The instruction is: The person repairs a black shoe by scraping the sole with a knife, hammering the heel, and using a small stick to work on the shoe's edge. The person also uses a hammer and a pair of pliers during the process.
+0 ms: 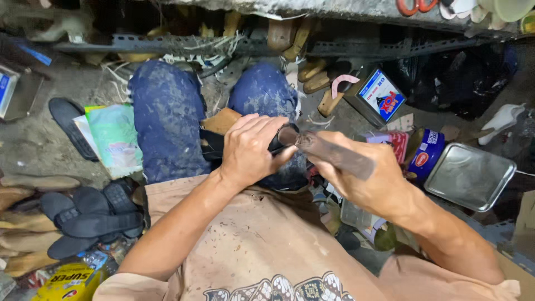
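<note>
Cluttered workshop floor spreads under my knees as my left hand (248, 149) clamps the black shoe piece (276, 144) on my lap, right hand (362, 175) gripping the flat rasp (334, 153) against its edge; I judge filing underway, needing steady strokes.

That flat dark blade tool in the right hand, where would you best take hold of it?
By its rear end, from the right, as the right hand does. The blade tool runs long and flat, its working tip against the black piece held by the left hand.
</note>
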